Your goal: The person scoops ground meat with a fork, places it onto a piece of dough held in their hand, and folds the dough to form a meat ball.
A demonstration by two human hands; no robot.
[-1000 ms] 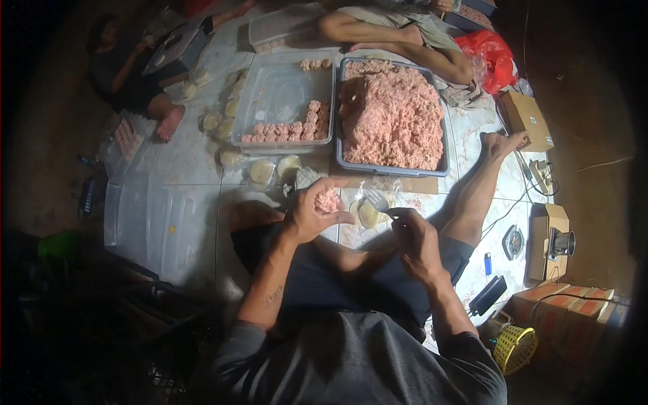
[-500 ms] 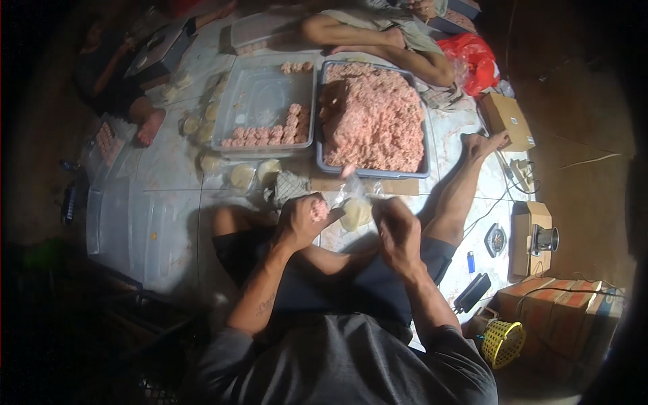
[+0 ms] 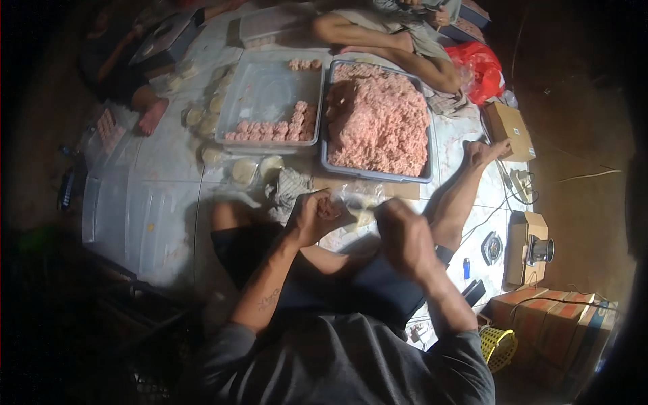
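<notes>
My left hand is curled around a lump of pink minced meat, and its fingers reach toward a clear plastic bag. That bag, with pale round wrappers in it, spans the gap between my two hands above my lap. My right hand is closed at the bag's right edge; the fingertips are partly hidden. Beyond my hands stands a grey tub heaped with minced meat. Left of it is a clear plastic container with rows of small meat dumplings along its near and right sides.
Bagged wrappers and a checked cloth lie before the container. Clear lids are at left. Right are a cardboard box, cables, an ashtray, a blue lighter and a yellow basket. Other people sit at the far side.
The plastic bag, hanging lower with its wrappers showing before, is now raised and spread between my hands. My left hand has shifted slightly right, still with meat in it. The view has shifted a little.
</notes>
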